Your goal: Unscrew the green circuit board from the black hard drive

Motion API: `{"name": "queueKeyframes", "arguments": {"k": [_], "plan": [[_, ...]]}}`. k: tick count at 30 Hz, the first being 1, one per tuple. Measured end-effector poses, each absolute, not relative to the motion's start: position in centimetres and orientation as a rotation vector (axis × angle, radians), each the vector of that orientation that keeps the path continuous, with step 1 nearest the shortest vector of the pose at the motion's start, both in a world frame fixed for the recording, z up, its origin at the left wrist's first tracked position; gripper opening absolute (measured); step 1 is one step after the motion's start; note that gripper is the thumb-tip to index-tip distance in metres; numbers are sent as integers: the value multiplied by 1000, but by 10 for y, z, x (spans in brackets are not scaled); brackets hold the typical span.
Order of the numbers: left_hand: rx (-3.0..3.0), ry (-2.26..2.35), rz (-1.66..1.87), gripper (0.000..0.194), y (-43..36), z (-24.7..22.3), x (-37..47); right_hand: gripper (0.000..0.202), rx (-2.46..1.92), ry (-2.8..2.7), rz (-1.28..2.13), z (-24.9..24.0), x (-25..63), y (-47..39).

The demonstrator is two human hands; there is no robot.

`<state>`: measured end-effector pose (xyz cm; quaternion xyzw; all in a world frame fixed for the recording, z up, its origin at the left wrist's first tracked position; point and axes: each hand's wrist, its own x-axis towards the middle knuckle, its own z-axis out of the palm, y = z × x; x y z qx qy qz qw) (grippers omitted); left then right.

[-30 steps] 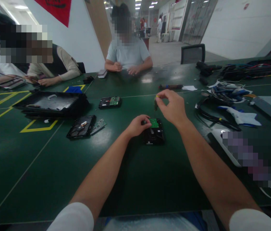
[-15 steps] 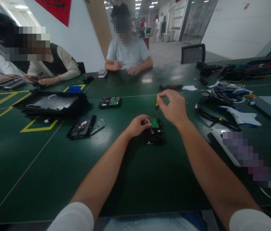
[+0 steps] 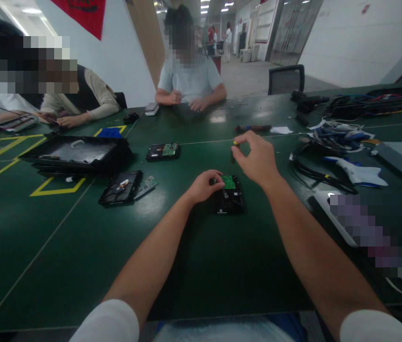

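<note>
A black hard drive [image 3: 228,202] with a green circuit board [image 3: 228,182] lies on the table in front of me. My left hand [image 3: 205,185] grips its left edge, thumb resting by the board. Above the drive's far edge, my right hand [image 3: 256,154] pinches a small screwdriver [image 3: 233,154] with a yellow cap between thumb and fingers. The screwdriver stands upright, its thin shaft pointing down at the board's far side. Whether the tip touches a screw is too small to tell.
Left of me lie an opened drive casing [image 3: 120,188], a loose circuit board [image 3: 147,186], another hard drive [image 3: 163,151] and a black tray [image 3: 80,154]. Cables [image 3: 336,137], a thicker screwdriver [image 3: 253,128] and a white power bank-like object [image 3: 339,218] are to the right. Co-workers sit opposite.
My right thumb and fingers have shifted slightly on the screwdriver's handle, covering more of its yellow part. My left hand and the hard drive stay in place.
</note>
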<state>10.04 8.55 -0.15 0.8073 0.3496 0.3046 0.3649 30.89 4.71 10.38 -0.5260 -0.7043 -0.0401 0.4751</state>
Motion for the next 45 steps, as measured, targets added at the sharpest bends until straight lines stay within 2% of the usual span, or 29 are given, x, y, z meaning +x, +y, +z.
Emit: {"name": "queueKeyframes", "arguments": {"k": [18,34,45], "plan": [[2079,912,764,8,83,3,101,3,-1298,-1721,-123,102,309,49],[2086,910,774,8,85,0,100,9,-1299,-1738,-144,102,310,50],[2084,905,752,7,83,4,101,3,-1269,-1728,-116,102,309,50]]}}
